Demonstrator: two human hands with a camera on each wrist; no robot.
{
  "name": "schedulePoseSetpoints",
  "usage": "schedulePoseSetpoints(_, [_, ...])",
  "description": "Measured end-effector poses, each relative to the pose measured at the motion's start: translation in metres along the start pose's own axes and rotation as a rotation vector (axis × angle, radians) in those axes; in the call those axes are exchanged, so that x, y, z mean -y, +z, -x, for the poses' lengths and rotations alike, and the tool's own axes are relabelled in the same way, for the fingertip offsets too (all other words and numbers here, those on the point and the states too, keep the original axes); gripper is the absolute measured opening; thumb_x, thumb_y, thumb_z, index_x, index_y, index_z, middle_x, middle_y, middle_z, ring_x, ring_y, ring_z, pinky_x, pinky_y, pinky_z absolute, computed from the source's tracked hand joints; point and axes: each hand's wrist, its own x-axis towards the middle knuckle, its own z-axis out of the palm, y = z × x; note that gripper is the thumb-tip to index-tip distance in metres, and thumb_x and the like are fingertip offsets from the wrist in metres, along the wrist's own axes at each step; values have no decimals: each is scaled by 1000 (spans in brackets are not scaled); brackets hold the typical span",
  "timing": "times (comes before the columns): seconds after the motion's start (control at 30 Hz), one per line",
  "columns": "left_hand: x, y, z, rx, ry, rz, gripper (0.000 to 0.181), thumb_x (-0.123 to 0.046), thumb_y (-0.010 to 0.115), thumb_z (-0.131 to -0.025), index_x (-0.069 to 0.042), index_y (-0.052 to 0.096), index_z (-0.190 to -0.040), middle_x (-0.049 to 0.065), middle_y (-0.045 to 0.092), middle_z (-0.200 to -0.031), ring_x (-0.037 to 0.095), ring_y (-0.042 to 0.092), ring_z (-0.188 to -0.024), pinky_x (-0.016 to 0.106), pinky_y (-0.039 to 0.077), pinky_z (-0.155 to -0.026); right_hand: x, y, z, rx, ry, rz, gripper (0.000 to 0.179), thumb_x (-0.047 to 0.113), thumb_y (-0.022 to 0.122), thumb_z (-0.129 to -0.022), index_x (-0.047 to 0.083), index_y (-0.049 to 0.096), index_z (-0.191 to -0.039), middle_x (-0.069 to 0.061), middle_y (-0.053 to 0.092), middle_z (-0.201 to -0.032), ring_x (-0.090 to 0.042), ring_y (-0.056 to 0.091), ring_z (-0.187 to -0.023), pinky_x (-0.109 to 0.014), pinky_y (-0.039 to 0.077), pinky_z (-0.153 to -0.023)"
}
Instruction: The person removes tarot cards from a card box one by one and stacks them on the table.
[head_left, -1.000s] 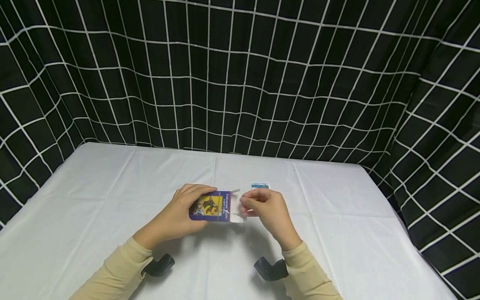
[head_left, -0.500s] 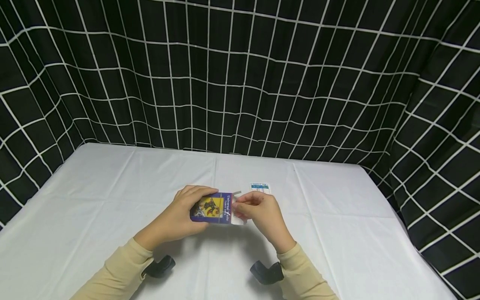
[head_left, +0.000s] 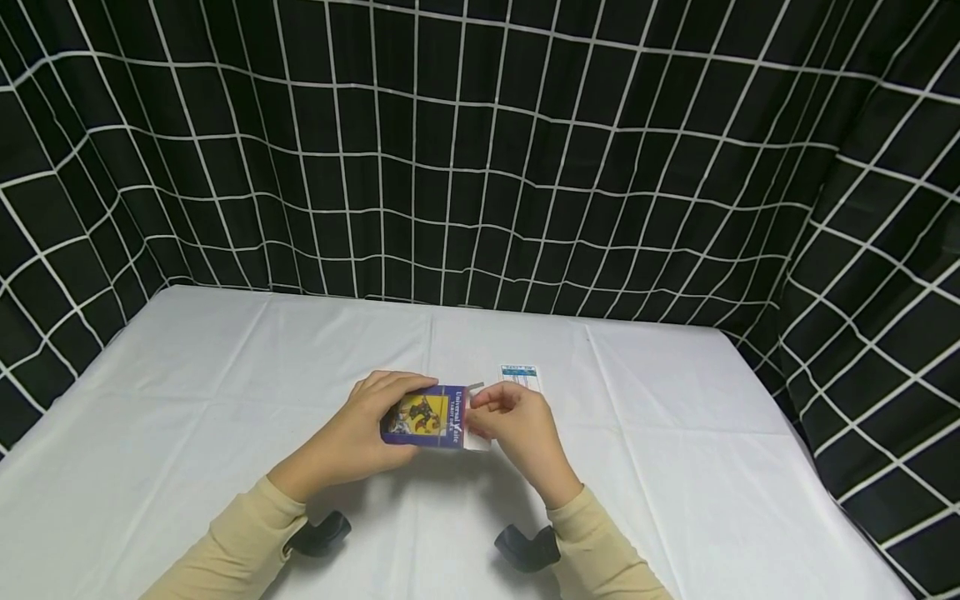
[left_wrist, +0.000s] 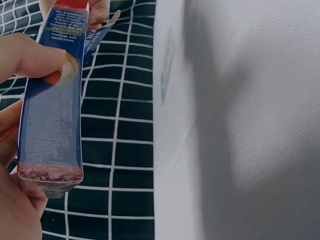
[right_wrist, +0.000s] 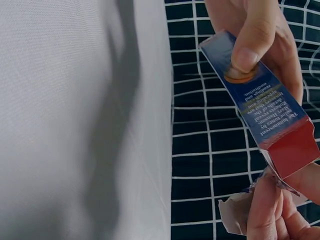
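My left hand (head_left: 360, 433) grips a blue tarot card box (head_left: 423, 417), held above the table with its yellow picture facing up. In the left wrist view, the thumb presses along the narrow blue side, and clear wrap is crumpled at the near end. The box's right end stands open, with a red flap (right_wrist: 292, 147) folded out and a pale flap (right_wrist: 235, 212) beside it. At that open end, the curled thumb and fingers of my right hand (head_left: 521, 425) pinch its edge. What lies inside the box is hidden.
A white card with a blue band (head_left: 519, 375) lies on the white-clothed table (head_left: 675, 467) just behind my right hand. Dark wrist mounts (head_left: 322, 533) hang below both sleeves. A black curtain with white grid lines (head_left: 480, 150) encloses the back and sides.
My right hand has moved left onto the open end of the box, its fingers now overlapping it. The left hand and box have shifted only slightly to the right.
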Motion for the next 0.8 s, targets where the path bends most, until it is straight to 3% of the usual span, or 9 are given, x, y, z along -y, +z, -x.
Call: schedulePoseSetpoints(0.8, [1, -4, -1, -21, -13, -10, 74, -13, 81, -68, -15, 56, -138, 4, 60, -137, 23, 47, -124, 49, 35, -107, 6, -31, -6, 98, 1, 5, 33, 3, 77, -77, -3, 71, -109, -8, 69, -87, -10, 68, -75, -31, 59, -78])
